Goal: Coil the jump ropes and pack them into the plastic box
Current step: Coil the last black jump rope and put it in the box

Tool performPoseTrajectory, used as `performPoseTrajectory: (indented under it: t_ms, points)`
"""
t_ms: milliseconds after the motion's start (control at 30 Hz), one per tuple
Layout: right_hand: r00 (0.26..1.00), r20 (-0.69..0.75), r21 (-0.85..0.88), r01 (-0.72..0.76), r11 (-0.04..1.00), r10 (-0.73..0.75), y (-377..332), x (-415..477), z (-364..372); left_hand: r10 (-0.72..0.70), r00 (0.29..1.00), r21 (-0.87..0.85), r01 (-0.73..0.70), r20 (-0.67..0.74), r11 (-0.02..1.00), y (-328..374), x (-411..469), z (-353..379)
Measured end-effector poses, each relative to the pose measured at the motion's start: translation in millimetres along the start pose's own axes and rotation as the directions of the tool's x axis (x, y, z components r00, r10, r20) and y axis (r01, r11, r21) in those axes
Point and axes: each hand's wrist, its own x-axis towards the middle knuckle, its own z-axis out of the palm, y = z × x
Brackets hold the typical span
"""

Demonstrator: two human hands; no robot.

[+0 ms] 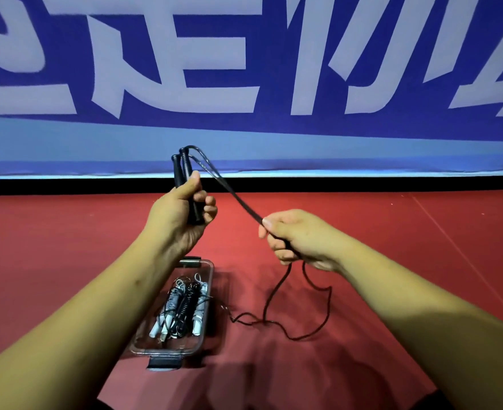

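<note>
My left hand [182,214] grips the two black handles [182,170] of a black jump rope, held upright together above the floor. The rope's strands [232,196] run taut from the handle tops down to my right hand [297,238], which grips them. Below that hand the rest of the black rope [303,321] hangs and lies in loose loops on the red floor. A clear plastic box [208,276] with dark latches sits open on the floor under my left forearm. Inside it lie coiled ropes [185,306], some white and grey, one black.
The red floor [66,247] stretches all around. A blue banner [244,69] with large white characters stands close behind, along a black base strip [362,184]. A faint seam line crosses the floor at the right.
</note>
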Motion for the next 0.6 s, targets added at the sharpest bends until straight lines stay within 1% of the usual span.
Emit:
performPoseTrajectory:
  t_ms: [67, 133, 200, 233, 300, 367, 400, 500, 533, 600]
  points:
    - [0.999, 0.04, 0.089, -0.019, 0.996, 0.015, -2.2, -1.4, 15.3, 0.035, 0.996, -0.021, -0.037, -0.079, 0.999, -3.3, 2.1, 0.0]
    - [0.999, 0.032, 0.047, -0.003, 0.999, 0.001, -3.4, -1.4, 29.0, 0.063, 0.995, -0.05, -0.067, -0.075, 0.997, -8.4, 0.9, 3.2]
    - [1.0, 0.017, -0.036, -0.001, 0.999, 0.002, -3.4, -2.4, 43.1, 0.104, 0.994, -0.103, -0.107, -0.029, 0.989, -11.2, -1.4, 7.0]
    - [1.0, 0.019, -0.052, -0.01, 0.999, 0.011, -2.5, -3.1, 50.0, 0.104, 0.994, -0.147, -0.105, -0.009, 0.984, -12.2, -2.3, 8.4]
    - [0.999, 0.014, -0.044, -0.034, 0.998, 0.035, -0.6, -4.8, 61.3, 0.06, 0.998, -0.232, -0.06, -0.007, 0.971, -13.1, -1.8, 10.1]
    - [0.998, -0.019, -0.05, -0.059, 0.997, 0.059, -0.2, -4.5, 68.0, -0.004, 1.0, -0.26, 0.001, -0.013, 0.966, -15.4, -1.9, 9.0]
    - [0.998, -0.028, -0.064, -0.066, 0.996, 0.065, 0.2, -4.2, 69.9, -0.026, 1.0, -0.228, 0.025, -0.003, 0.973, -16.4, -3.4, 8.5]
    - [0.998, -0.027, -0.114, -0.058, 0.992, 0.056, 0.3, -6.5, 73.9, -0.047, 0.998, -0.03, 0.049, 0.049, 0.998, -17.6, -9.1, 8.3]
    - [0.998, -0.031, -0.126, -0.05, 0.991, 0.047, -0.1, -7.6, 74.0, -0.054, 0.997, -0.007, 0.054, 0.062, 0.999, -18.4, -10.8, 8.5]
    - [0.999, -0.037, -0.146, -0.029, 0.989, 0.024, -2.4, -8.6, 73.0, -0.06, 0.997, -0.018, 0.061, 0.055, 0.998, -19.5, -13.4, 10.7]
